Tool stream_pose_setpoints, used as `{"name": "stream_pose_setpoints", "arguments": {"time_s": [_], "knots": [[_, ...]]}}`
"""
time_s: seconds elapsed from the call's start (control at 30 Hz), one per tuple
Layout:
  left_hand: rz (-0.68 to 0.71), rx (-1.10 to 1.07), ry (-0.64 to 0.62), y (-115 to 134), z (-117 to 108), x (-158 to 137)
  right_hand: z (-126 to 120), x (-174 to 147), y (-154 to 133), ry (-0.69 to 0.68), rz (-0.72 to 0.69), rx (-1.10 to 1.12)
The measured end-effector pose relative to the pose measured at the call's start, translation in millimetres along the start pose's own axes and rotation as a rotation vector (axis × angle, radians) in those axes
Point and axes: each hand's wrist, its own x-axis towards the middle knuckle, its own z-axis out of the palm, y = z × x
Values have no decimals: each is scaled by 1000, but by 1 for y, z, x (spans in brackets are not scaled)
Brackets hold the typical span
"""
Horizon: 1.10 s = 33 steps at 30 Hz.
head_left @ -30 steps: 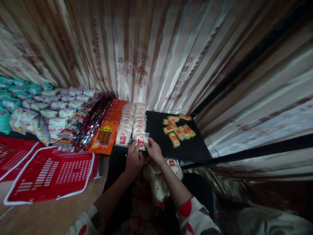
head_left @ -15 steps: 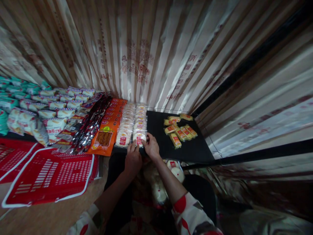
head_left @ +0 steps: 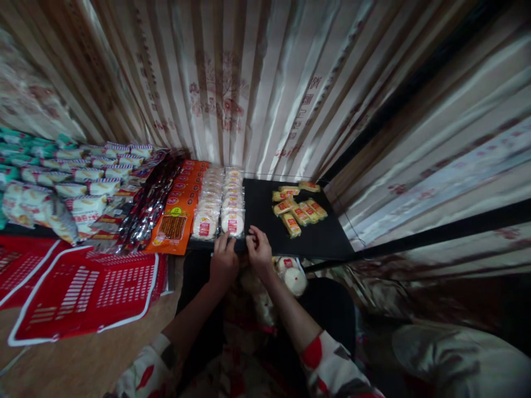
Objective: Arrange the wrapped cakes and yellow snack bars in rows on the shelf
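Two rows of clear-wrapped round white rice crackers lie on a black shelf, each row overlapping toward the curtain. At the front of the right row is a cracker packet with a red label. My left hand rests at the shelf's front edge, fingertips by the lower edge of that packet, with nothing seen in its grasp. To the right of the row, my right hand is apart from the packet, its fingers loosely bent and spread, holding nothing I can see. More wrapped rice crackers are below the shelf at my lap.
Several yellow-wrapped snacks lie on the shelf's right part. Orange snack bags, dark shiny packets and white bags line the left. Red baskets stand below left. A pleated curtain hangs behind; a black bar runs right.
My right hand has let go of the front cracker packet and drawn off slightly right. My left hand has slid back a little from its lower edge. The view has shifted slightly.
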Motion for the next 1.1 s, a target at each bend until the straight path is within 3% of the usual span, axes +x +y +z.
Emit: {"name": "stream_pose_setpoints", "arguments": {"time_s": [0.13, 0.2, 0.3, 0.5, 0.6, 0.7, 0.8, 0.97, 1.1], "knots": [[103, -100, -218, 14, 5, -34, -38, -40, 34, 77, 54, -94], [107, -150, -374, 22, 15, -50, -59, -54, 53, 23, 117, -253], [-2, -153, -524, 31, 35, -65, -81, -67, 73, -113, 141, -503], [-100, -171, -716, 36, 64, -70, -80, -68, 78, -259, 163, -672], [-140, -211, -693, 33, 69, -72, -71, -63, 73, -231, 168, -608], [-176, -266, -640, 29, 69, -74, -67, -59, 72, -159, 274, -476], [-217, -310, -617, 27, 68, -73, -64, -58, 75, -87, 406, -243], [-242, -319, -616, 26, 70, -70, -54, -61, 77, -18, 491, 192], [-289, -320, -566, 31, 71, -68, -50, -62, 69, -6, 564, 404]]}}
